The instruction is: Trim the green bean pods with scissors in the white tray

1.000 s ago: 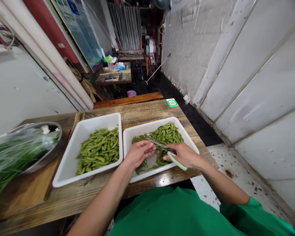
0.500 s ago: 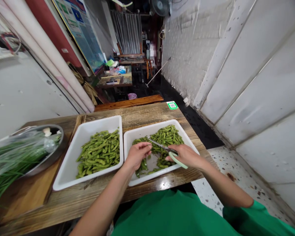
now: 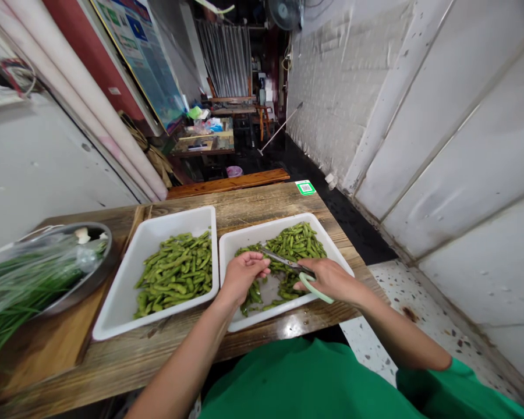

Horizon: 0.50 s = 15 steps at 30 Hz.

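Note:
My right hand (image 3: 327,279) grips scissors (image 3: 283,259) with pale green handles, above the right white tray (image 3: 240,235). The blades point left, their tips close to the fingers of my left hand (image 3: 245,272). My left thumb and fingertips are pinched together over that tray; whatever they hold is too small or hidden to make out. Green edamame pods (image 3: 299,238) are heaped along the far and right sides of this tray, with some at its near edge. Part of its bottom shows between my hands. Beside it on the left, another white tray (image 3: 126,291) holds a pile of edamame pods (image 3: 179,270).
Both trays stand on a wooden table (image 3: 253,201) with a green QR-code sticker (image 3: 305,187). At the left, a metal bowl (image 3: 109,250) with bagged green stalks (image 3: 39,291) rests on a wooden board (image 3: 65,343). A bench (image 3: 231,183) stands beyond the table.
My hands have hardly moved. The scissors have shifted slightly left, and their lower handle loop now shows more fully below my right hand.

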Each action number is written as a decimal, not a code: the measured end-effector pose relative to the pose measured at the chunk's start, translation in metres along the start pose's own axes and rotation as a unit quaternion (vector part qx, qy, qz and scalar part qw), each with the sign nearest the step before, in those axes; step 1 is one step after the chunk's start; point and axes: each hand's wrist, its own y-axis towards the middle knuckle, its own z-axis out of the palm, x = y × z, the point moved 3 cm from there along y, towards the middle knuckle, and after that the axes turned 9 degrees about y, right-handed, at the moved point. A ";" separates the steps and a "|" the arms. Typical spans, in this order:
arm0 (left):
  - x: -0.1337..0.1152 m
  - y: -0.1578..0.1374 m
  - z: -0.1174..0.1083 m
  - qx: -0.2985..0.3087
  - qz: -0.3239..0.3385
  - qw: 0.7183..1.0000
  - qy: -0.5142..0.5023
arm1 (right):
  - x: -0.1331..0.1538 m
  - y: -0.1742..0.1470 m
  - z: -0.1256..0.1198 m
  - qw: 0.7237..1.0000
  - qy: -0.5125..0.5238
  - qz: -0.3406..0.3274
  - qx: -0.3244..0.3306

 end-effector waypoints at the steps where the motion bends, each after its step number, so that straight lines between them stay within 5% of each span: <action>1: 0.000 -0.001 0.000 -0.005 -0.001 1.000 0.002 | 0.000 0.000 0.000 1.000 0.000 -0.001 0.003; 15: 0.001 -0.002 0.003 0.052 -0.041 0.995 -0.069 | 0.001 0.000 0.003 0.999 -0.025 -0.026 -0.008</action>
